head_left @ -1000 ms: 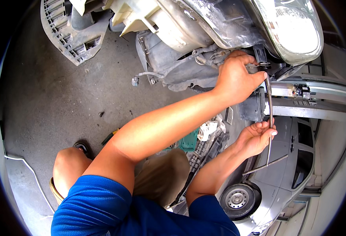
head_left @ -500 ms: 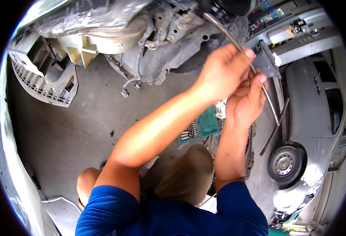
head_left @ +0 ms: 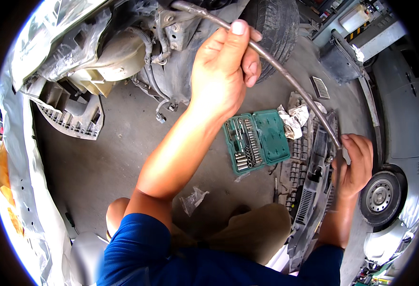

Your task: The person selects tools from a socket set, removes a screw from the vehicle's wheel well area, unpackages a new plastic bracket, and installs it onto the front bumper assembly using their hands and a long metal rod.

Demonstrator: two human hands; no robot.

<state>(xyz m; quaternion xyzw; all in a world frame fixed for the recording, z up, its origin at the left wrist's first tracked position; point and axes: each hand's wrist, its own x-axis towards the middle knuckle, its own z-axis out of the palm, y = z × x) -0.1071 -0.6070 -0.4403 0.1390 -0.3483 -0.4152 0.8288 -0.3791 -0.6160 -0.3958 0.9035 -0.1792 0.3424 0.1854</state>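
Observation:
My left hand (head_left: 223, 71) is closed around a long metal bar (head_left: 293, 86), with the thumb laid along its upper side. The bar slants from the car's front end at the top down to the right. A thinner crosspiece (head_left: 338, 176) meets its lower end and looks blurred. At that joint my right hand (head_left: 355, 164) curls its fingers about the crosspiece; part of its grip is hidden. The bar's far end reaches a dark part at the top edge, and what it touches there cannot be made out.
An open green socket set (head_left: 277, 143) lies on the floor beside crumpled white paper (head_left: 293, 120) and a long black grille panel (head_left: 309, 190). A tyre (head_left: 271, 38) stands behind the bar. A stripped car front (head_left: 119, 62) is upper left; a silver van (head_left: 405, 128) is right.
My hands have moved apart along the bar: the left one to the left, the right one down and right to the crosspiece. The view has shifted, showing more of the socket set.

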